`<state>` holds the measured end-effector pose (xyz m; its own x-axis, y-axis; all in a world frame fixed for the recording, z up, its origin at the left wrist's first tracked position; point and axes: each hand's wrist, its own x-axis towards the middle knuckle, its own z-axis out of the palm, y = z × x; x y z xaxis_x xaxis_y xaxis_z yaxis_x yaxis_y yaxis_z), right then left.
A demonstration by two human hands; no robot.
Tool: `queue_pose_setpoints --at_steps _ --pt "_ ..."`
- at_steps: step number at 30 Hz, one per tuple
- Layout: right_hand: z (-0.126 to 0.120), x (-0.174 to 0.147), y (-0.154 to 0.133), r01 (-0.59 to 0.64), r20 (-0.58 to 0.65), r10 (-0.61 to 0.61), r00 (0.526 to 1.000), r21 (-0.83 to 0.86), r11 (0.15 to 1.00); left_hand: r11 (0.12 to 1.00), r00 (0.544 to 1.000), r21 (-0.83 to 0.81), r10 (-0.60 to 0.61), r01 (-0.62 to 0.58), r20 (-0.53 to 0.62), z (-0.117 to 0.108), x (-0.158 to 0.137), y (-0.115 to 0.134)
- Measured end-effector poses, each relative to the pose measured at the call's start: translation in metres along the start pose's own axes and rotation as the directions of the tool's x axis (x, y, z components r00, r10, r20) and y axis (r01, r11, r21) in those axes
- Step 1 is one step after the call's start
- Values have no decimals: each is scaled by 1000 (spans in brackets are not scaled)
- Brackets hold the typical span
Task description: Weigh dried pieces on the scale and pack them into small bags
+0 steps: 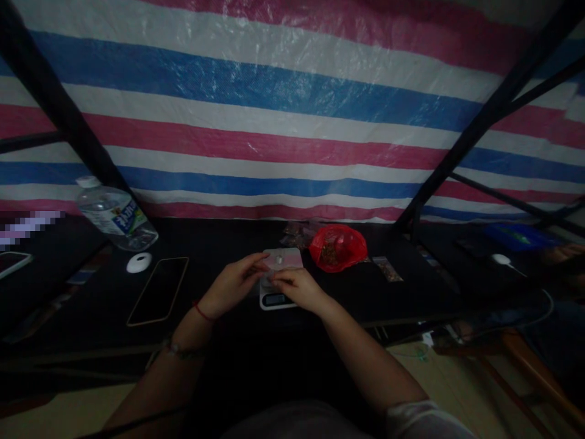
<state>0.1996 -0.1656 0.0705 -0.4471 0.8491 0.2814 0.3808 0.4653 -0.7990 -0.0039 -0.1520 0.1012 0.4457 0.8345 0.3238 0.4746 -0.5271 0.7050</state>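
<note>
Striped tarp backdrop (pixel 274 122); black table (pixel 219 244). Left to right: water bottle (pixel 114 216), phone (pixel 158 291); left hand (pixel 233 283), fingers loosely curled, tips at small scale (pixel 278 277); right hand (pixel 297 286), fingers bent, resting on scale, grasp unclear; red bag (pixel 338 247); small packet (pixel 387 268).

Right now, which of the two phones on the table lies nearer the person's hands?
The gold-edged phone, lying dark-screened just beside the left hand. The other phone sits at the far left edge.
</note>
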Motion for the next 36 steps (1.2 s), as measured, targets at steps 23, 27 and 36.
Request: queue_pose_setpoints --at_steps 23,27,36 --pt "-21 4 15 -15 -201 6 980 -44 999 899 988 415 107 -143 109 18 0 -14" --pt "-88 0 50 -248 -468 121 875 -219 944 871 988 489 25 53 -153 0 25 -55" --pt "-116 6 101 -502 -232 446 864 -341 795 889 896 344 -142 303 -422 -2 77 -120"
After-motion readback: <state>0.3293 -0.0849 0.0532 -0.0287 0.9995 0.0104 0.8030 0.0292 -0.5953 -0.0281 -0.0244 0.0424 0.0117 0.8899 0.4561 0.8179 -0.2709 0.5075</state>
